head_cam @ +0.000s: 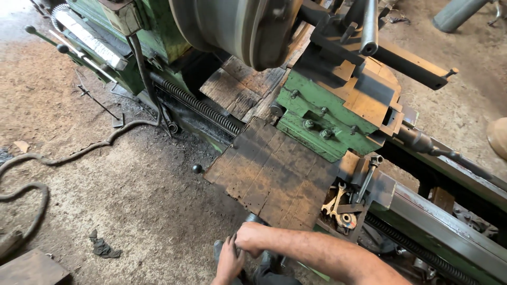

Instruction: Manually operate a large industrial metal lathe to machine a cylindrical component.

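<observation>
My right hand (pixel 253 237) reaches in from the lower right and is closed around a dark handle (pixel 254 217) just under the front edge of the wooden boards (pixel 274 174) lying on the green lathe carriage (pixel 317 121). My left hand (pixel 229 261) comes up from the bottom edge, its fingers curled against the right hand at the same dark part. What the left hand grips is hidden by the hands. The big grey chuck (pixel 237 26) hangs above the boards, with the tool post (pixel 364 79) to its right.
Wrenches and spanners (pixel 343 203) lie in a tray right of the boards. A ball-ended lever (pixel 197 169) sticks out at the boards' left corner. The lead screw (pixel 200 108) runs along the bed. A thick hose (pixel 31 190), a rag (pixel 103 247) and a metal block (pixel 31 269) lie on the dirt floor.
</observation>
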